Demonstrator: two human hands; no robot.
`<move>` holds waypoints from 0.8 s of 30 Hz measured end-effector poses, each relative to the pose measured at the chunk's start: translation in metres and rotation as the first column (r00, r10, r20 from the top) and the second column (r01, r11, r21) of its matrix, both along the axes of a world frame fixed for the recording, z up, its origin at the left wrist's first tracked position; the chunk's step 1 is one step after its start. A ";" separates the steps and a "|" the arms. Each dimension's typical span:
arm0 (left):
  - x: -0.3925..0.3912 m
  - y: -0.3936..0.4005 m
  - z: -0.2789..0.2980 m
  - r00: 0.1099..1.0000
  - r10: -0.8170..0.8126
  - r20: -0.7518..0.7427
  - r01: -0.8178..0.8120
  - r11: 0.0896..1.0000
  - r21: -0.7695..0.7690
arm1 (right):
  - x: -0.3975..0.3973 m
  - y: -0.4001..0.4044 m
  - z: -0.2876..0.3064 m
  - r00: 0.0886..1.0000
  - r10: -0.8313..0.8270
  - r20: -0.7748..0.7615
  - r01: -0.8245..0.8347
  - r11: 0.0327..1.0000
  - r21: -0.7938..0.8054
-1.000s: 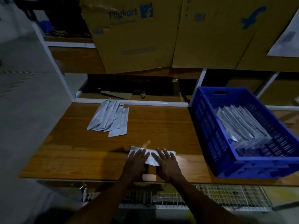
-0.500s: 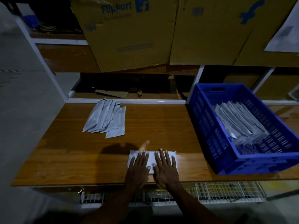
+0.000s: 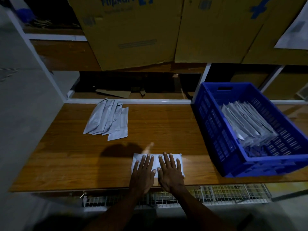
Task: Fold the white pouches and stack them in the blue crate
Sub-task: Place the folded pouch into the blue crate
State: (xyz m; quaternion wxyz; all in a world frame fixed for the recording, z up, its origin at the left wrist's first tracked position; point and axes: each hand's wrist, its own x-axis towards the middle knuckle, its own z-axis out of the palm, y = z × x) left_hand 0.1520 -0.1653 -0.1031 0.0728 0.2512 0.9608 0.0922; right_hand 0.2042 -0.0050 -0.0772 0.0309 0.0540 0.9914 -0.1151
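Partway through, by the look of it; both the left hand (image 3: pixel 143 170) and the right hand (image 3: pixel 170 171) lie flat, fingers straight, pressing one white pouch (image 3: pixel 155 161) at the bench's (image 3: pixel 166 127) near edge; a fanned pile of pouches (image 3: pixel 108 120) waits toward the far left corner; many folded pouches (image 3: pixel 246 120) already lie in the blue crate (image 3: pixel 215 129) at the right end.

Both hands cover most of the pouch (image 3: pixel 155 160).

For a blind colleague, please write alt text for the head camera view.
Both hands, left hand and right hand, press flat on a white pouch near the front edge of a wooden table. A fanned pile of pouches lies further back on the left; a blue crate holding pouches stands on the right.
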 end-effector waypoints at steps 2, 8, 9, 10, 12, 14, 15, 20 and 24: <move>-0.001 0.000 0.000 1.000 0.009 -0.002 -0.009 1.000 -0.001 | 0.000 0.000 -0.002 1.000 -0.005 0.004 0.005 1.000 0.013; -0.002 0.001 -0.001 1.000 0.017 0.022 -0.017 1.000 -0.013 | -0.001 -0.001 0.003 0.999 -0.004 0.037 0.003 1.000 0.011; -0.001 0.001 -0.001 1.000 0.019 0.023 -0.019 1.000 -0.010 | -0.001 -0.001 0.002 0.999 -0.007 0.042 0.006 1.000 0.014; -0.001 0.002 0.000 0.999 0.021 0.025 -0.021 1.000 -0.008 | -0.002 -0.001 0.001 0.999 -0.007 0.043 0.006 1.000 0.020; 0.000 0.002 0.003 1.000 0.012 0.023 -0.013 1.000 0.006 | -0.002 0.000 0.002 0.999 0.003 0.054 -0.005 1.000 0.024; -0.001 0.002 0.004 1.000 -0.006 0.003 0.006 1.000 0.022 | -0.002 0.000 0.004 0.998 0.013 0.061 -0.014 1.000 0.012; -0.001 0.001 0.003 1.000 -0.011 0.004 0.011 1.000 0.027 | -0.003 0.000 0.006 0.997 0.016 0.073 -0.017 1.000 0.005; -0.007 0.002 0.012 0.998 -0.039 0.045 0.040 0.999 -0.021 | -0.014 0.005 0.021 0.969 0.042 0.242 -0.043 0.999 -0.004; -0.027 -0.002 0.029 0.996 -0.077 0.041 0.080 0.993 -0.083 | -0.031 0.019 0.047 0.937 0.102 0.335 -0.099 0.995 -0.028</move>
